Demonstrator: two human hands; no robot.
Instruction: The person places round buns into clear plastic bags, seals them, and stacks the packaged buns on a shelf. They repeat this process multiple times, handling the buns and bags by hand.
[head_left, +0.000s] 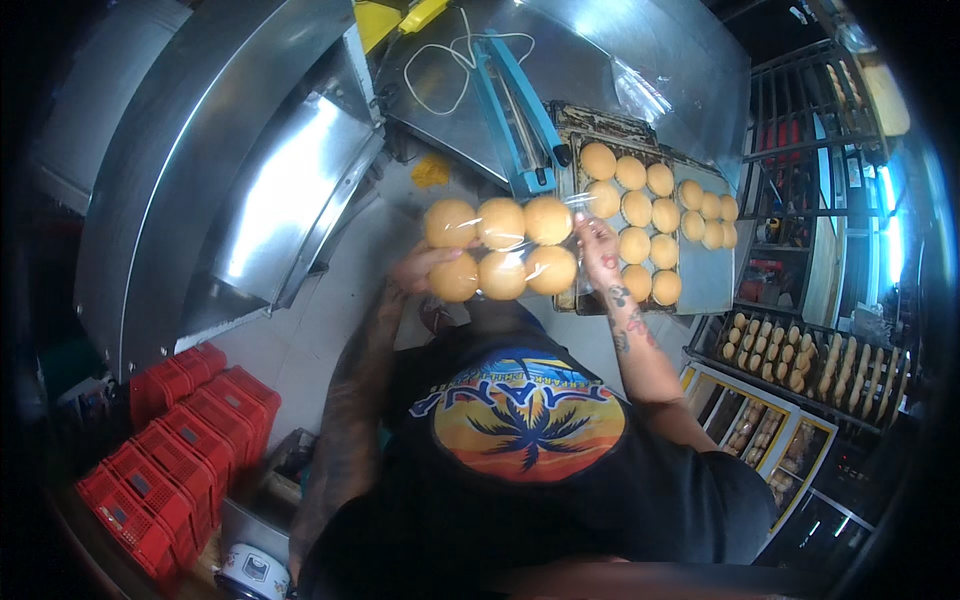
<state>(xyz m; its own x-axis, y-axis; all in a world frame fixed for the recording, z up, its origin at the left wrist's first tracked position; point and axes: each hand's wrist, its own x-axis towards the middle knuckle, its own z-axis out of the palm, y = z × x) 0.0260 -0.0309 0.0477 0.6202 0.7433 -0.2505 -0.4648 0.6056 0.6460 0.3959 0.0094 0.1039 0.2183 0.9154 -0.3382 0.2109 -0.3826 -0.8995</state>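
Observation:
A clear plastic bag of round golden buns (501, 277), laid in two rows, is held up in front of my body. My left hand (421, 266) supports the bag's left end, its fingers partly hidden under the buns. At the right end my right hand (598, 244) pinches the plastic near the bag's mouth. Just beyond the bag, a blue impulse heat sealer (495, 97) lies on the steel table (427, 135). Loose buns (636, 208) rest in rows on a baking tray (609, 225) right of the bag, with more buns (711, 206) on the surface beside it.
A white cord (427, 110) loops by the sealer. Clear plastic (641, 86) lies farther back. Steel equipment (300, 157) stands at left, above stacked red crates (180, 450). On the right are a metal rack (795, 142), trays of buns (772, 349) and a display case (750, 427).

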